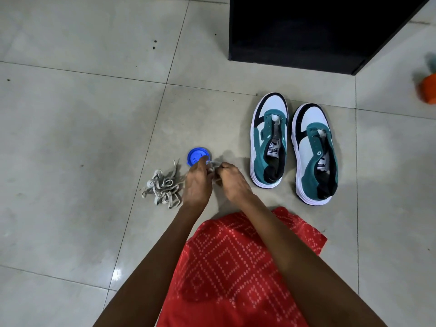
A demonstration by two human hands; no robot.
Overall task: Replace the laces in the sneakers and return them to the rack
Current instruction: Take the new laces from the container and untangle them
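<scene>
Two teal, white and black sneakers stand side by side on the floor tiles, the left sneaker (269, 140) and the right sneaker (315, 154), both without laces. A loose pile of pale laces (162, 187) lies on the floor left of my hands. My left hand (198, 182) and my right hand (232, 182) meet just in front of me, both pinching a pale lace (213, 165) between their fingertips. Just beyond my left fingers sits a round blue lid (197, 155), partly hidden by them.
A black cabinet or rack (306, 31) stands at the back right on the grey tiled floor (82, 114). A blurred orange object (428, 88) lies at the far right edge. My red patterned garment (236, 267) covers my lap.
</scene>
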